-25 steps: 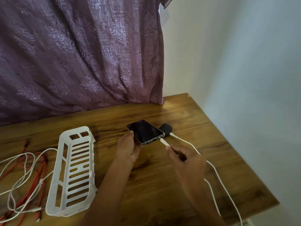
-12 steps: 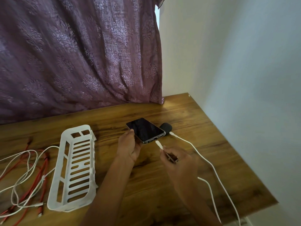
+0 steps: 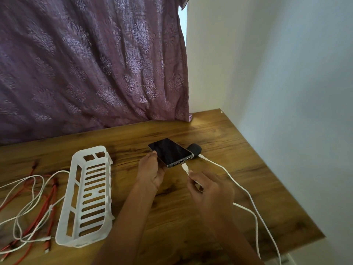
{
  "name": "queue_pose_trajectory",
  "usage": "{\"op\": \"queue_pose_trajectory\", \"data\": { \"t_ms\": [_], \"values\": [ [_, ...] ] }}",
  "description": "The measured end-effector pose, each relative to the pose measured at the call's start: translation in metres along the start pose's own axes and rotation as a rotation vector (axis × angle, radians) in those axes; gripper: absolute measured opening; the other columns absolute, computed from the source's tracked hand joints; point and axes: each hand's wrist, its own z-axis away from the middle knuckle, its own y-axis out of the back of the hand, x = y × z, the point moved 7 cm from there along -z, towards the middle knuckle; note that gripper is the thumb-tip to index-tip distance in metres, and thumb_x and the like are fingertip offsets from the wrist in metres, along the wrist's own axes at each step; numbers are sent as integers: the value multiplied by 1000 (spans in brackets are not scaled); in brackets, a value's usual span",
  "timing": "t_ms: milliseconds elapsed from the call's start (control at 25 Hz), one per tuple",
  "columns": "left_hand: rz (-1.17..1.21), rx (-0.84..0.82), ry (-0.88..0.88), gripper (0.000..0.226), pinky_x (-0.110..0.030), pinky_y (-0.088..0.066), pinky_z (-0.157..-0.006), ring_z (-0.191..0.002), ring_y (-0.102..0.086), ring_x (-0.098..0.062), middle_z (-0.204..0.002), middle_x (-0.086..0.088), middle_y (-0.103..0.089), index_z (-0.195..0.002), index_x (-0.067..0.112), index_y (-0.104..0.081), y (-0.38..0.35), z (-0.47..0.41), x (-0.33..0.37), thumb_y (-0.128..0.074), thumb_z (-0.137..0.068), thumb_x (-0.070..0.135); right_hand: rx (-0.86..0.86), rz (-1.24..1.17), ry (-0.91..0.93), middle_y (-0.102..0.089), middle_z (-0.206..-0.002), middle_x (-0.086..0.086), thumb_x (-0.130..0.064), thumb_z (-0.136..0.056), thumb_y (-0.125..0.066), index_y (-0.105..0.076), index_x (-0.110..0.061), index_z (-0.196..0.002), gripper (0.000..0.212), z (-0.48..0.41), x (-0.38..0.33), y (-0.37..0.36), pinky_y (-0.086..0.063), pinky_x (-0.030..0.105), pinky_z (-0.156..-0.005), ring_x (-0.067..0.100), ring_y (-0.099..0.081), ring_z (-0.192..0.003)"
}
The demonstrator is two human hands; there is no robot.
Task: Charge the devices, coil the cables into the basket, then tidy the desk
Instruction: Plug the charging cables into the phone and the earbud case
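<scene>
In the head view we look down on a wooden desk (image 3: 219, 134) that stands in a corner, with a purple patterned curtain (image 3: 86, 73) behind it and a pale wall (image 3: 286, 73) at the right.

The left hand (image 3: 150, 172) holds a smartphone (image 3: 170, 152) near the middle of the desk. Its thumb lies on the left edge of the glass and the other fingers are curled under the body. The screen is dark and shows no writing. The ports on the lower edge face us.

The right hand (image 3: 210, 190) pinches a white charging cable (image 3: 185, 167) just behind its plug, between the thumb and the curled fingers. The metal tip of the plug is at the middle port of the phone. We cannot tell if it is already inside.

Just behind the right corner of the phone lies a small dark case (image 3: 194, 148). A second white cable (image 3: 238, 186) is plugged into it and runs over the desk to the front right edge.

At the left, a white plastic basket (image 3: 82, 243) with slotted walls stands on the desk, well apart from the phone. Beside it, further left, red cables (image 3: 47, 203) and a loose white cable (image 3: 38, 176) lie tangled together on the wood, outside the basket.
</scene>
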Motion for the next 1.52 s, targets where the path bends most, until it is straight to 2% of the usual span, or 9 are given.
{"op": "queue_pose_trajectory", "data": {
  "t_ms": [80,320,520,640,720,920,1120,1360,1520],
  "values": [
    [-4,-3,-5,21,-20,-53,-45,-74,-59,-15,-87,-9,-61,-109,4,-52,0,0,1,-34,-100,11,2,-4,0,-66,-63,-6,-11,-61,-86,-73,-15,-80,23,0,1,-1,-44,18,-36,4,-55,-47],
    [-42,-4,-14,22,-22,-53,-47,-74,-59,-15,-87,-9,-61,-107,5,-53,1,-3,4,-33,-101,11,-5,-15,-28,-65,-62,-8,-12,-65,-84,-73,-16,-79,18,-2,1,-3,-44,17,-37,3,-54,-47],
    [-54,-10,-16,23,-26,-52,-59,-76,-59,-16,-89,-9,-61,-98,7,-55,1,-8,4,-33,-101,11,-33,-41,-45,-66,-64,-7,-12,-68,-82,-73,-15,-83,18,-4,2,-8,-47,18,-39,2,-56,-49],
    [-70,-27,-37,24,-33,-53,-72,-82,-61,-19,-93,-10,-63,-102,6,-55,2,-13,7,-32,-101,10,-68,-9,-8,-66,-64,-8,-13,-68,-81,-73,-15,-83,17,-5,-1,-10,-44,14,-40,1,-54,-49],
    [-81,-38,-41,25,-35,-52,-76,-85,-61,-20,-97,-11,-63,-106,7,-55,3,-17,8,-31,-101,10,-80,10,8,-64,-63,-8,-13,-68,-81,-72,-15,-82,16,-4,-2,-11,-42,13,-40,1,-52,-48],
    [-69,-49,-37,24,-32,-54,-67,-81,-60,-18,-95,-9,-62,-102,7,-56,5,-22,6,-33,-100,9,-131,-1,11,-64,-64,-8,-14,-70,-79,-70,-16,-76,12,-6,-3,-14,-43,14,-41,3,-54,-48],
    [-49,-49,-28,23,-22,-53,-45,-75,-60,-17,-90,-9,-63,-95,8,-58,6,-20,5,-35,-99,7,-172,8,-6,-65,-66,-7,-14,-72,-77,-69,-16,-78,11,-8,-2,-17,-48,19,-43,6,-57,-51],
    [-112,-101,-63,24,-23,-53,-46,-83,-62,-19,-101,-12,-64,-113,4,-57,3,-16,8,-40,-97,4,-159,49,51,-63,-64,-6,-11,-68,-81,-69,-14,-74,14,-10,-7,-17,-41,13,-41,4,-53,-48],
    [-118,-135,-57,27,-26,-56,-52,-85,-63,-19,-102,-11,-65,-117,4,-57,-1,-13,8,-41,-96,3,-116,57,135,-61,-62,-2,-9,-75,-73,-67,-11,-72,7,-11,-13,-17,-46,19,-39,8,-53,-47]
  ]
}}
